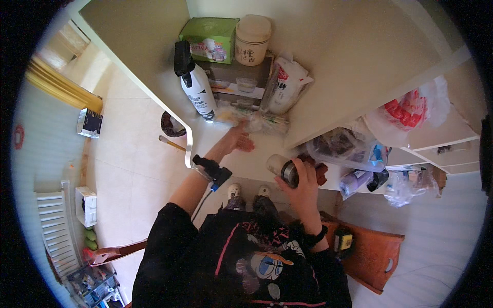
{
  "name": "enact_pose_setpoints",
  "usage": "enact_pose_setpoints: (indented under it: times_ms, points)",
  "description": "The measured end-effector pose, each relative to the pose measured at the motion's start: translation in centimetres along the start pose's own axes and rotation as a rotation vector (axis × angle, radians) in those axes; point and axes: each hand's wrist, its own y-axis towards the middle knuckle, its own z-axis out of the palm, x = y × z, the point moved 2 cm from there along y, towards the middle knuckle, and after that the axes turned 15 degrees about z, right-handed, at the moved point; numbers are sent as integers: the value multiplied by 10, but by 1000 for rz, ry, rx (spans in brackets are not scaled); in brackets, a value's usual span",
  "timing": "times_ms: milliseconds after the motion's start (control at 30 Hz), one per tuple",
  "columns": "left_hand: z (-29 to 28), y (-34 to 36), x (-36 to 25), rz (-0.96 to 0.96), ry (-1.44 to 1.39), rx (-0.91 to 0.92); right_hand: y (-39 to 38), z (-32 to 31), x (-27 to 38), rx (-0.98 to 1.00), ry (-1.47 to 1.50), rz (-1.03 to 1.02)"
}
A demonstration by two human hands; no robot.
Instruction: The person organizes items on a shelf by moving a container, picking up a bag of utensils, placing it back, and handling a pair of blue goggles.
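Observation:
My right hand (304,186) is wrapped round a glass jar (276,163) with a dark lid, held tilted in front of the shelf. Something reddish-brown (321,174) shows beside those fingers; I cannot tell whether it is in the hand too. Over the white shelf, my left hand (242,141) is open with its fingers stretched out, close to some clear plastic packets (259,123). Behind it stand a white spray bottle (197,95) with a black top, a dark box (246,84) and a white plastic package (288,84).
A green box (208,40) and a cream canister (252,38) sit at the back of the shelf. To the right, a clear plastic tub (344,149) and several bags crowd another shelf. White panels (188,141) flank the shelf. A wooden chair (374,256) stands at the lower right.

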Motion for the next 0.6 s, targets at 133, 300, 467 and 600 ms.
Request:
enact_pose_setpoints:
  times_ms: [133, 300, 467, 600]
  points:
    - [-5, -13, -18, 265, 886, 177, 3, 3, -3, -13, 9, -6]
    - [22, -23, -26, 1332, 1930, 303, 2, 12, -11, 45, -15, 15]
    - [23, 8, -7, 1378, 2066, 330, 1, 8, -12, 11, -29, 2]
    - [28, 18, 0, 1313, 2138, 264, -3, 6, -21, -25, -26, 20]
